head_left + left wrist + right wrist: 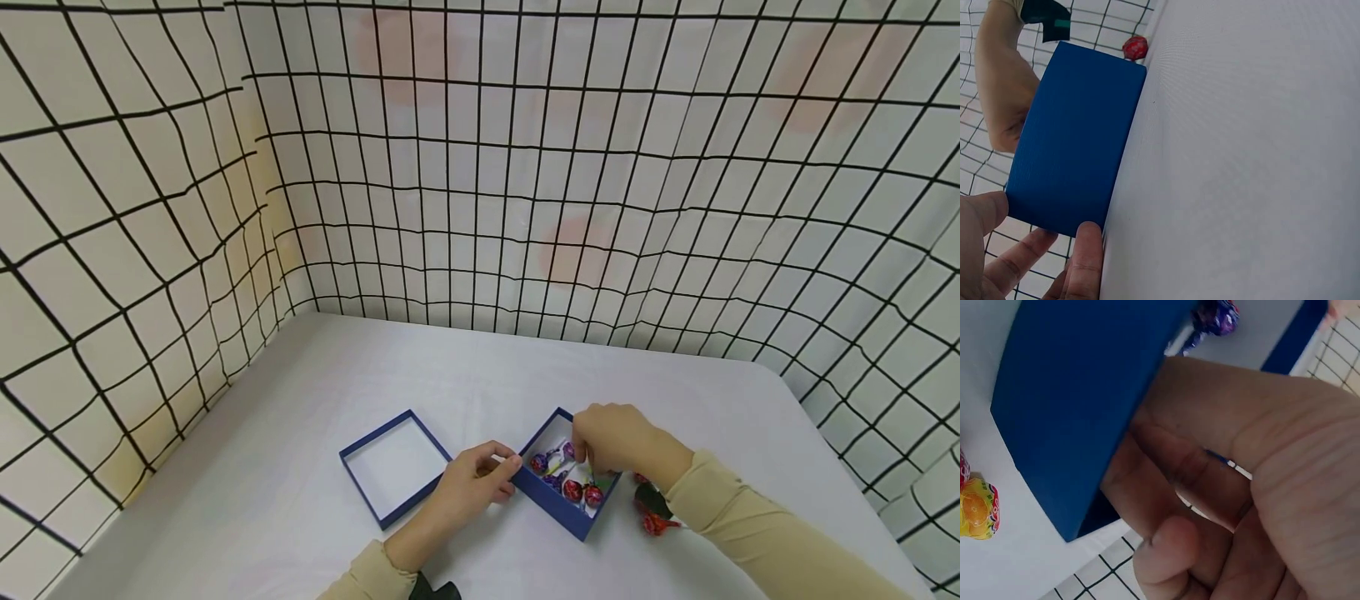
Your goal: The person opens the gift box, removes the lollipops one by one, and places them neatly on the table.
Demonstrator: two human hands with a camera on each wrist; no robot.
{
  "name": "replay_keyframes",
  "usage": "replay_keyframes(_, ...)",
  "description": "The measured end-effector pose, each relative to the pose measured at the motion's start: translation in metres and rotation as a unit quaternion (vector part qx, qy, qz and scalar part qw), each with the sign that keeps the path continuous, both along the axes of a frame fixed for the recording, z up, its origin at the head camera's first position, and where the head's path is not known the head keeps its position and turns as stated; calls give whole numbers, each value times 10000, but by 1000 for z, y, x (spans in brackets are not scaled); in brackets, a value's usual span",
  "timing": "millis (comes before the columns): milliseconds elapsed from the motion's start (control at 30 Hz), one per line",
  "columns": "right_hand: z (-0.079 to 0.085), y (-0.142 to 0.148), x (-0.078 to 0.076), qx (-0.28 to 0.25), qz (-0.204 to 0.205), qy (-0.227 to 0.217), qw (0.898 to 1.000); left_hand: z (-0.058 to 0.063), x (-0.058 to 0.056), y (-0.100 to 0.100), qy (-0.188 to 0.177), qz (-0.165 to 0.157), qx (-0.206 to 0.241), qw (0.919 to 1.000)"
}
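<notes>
A blue box (555,507) with a white inside stands on the table, holding several wrapped lollipops, red ones (572,491) toward the near side and purple ones (538,463) toward the left. My left hand (472,483) grips the box's left corner, thumb at the rim and fingertips against the blue side (1079,137) in the left wrist view. Over the far right part of the box, my right hand (618,437) reaches in with bent fingers. The box wall hides its fingertips in the right wrist view, and I cannot tell whether they hold a lollipop.
Left of the box lies a matching blue-edged lid (360,490), white inside facing up. More lollipops (654,523) lie on the table right of the box, partly behind the right forearm; a yellow one (979,509) shows there. Black-grid white walls (480,175) enclose the table.
</notes>
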State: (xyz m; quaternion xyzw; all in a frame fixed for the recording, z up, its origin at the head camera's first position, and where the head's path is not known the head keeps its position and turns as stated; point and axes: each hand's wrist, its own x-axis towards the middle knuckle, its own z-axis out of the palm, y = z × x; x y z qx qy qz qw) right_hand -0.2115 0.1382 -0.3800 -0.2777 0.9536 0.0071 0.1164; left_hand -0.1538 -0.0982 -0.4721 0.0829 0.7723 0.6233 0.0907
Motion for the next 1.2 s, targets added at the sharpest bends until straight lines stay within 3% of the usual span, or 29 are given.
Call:
replay_keyframes(300, -10, -7, 4, 517, 83, 540, 9972, -1, 0, 0, 31, 17, -38, 10000)
replay_keyframes(733, -16, -7, 8, 531, 338, 1196, 9908, -1, 0, 0, 62, 32, -44, 10000)
replay_keyframes(1200, -15, -5, 9, 596, 257, 1120, 9916, 0, 1, 0, 64, 20, -44, 10000)
